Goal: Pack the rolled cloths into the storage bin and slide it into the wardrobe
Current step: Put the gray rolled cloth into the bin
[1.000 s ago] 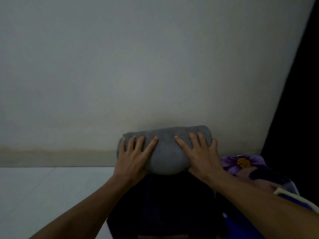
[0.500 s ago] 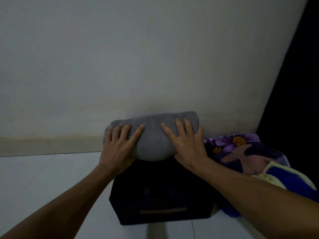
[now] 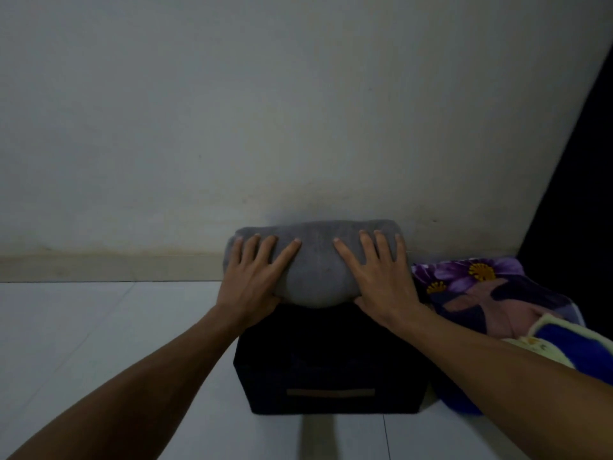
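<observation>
A thick grey rolled cloth [image 3: 313, 260] lies across the top of a dark storage bin [image 3: 331, 360] that stands on the white floor against the wall. My left hand [image 3: 255, 273] lies flat on the roll's left half, fingers spread. My right hand [image 3: 378, 270] lies flat on its right half, fingers spread too. The bin's front has a brown handle strip [image 3: 330, 392]. The inside of the bin is hidden by the roll and my hands.
A purple flowered cloth [image 3: 471, 277] and a blue and cream cloth [image 3: 564, 346] are piled on the floor right of the bin. A white wall [image 3: 265, 111] is close behind. A dark opening [image 3: 583, 194] fills the far right. White tiles [image 3: 99, 327] extend left.
The view has tilted down, so more of the bin's front and its handle strip now show. Both hands stay pressed on the grey roll at the bin's top.
</observation>
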